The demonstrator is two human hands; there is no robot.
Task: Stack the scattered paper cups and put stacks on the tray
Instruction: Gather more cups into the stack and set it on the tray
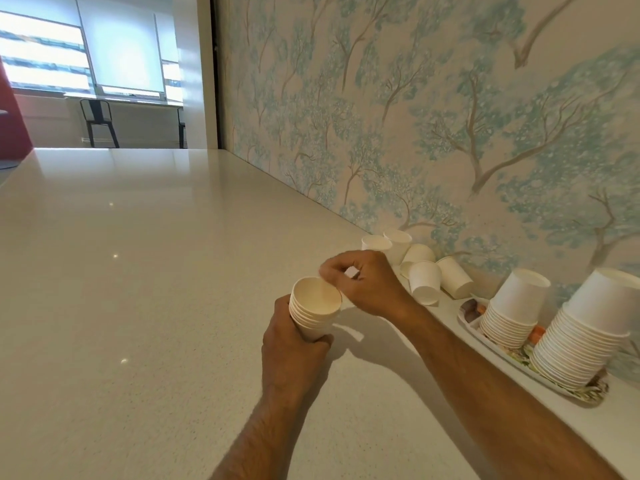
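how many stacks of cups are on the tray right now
2: a shorter upside-down stack at the tray's far end, a taller one at its near end. A third stack is in the left hand.

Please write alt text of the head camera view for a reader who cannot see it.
A person's left hand holds a short stack of paper cups above a white counter while the right hand pinches at its top rim. Behind, loose cups lie by the wallpapered wall, and two tall upside-down stacks stand on a tray.
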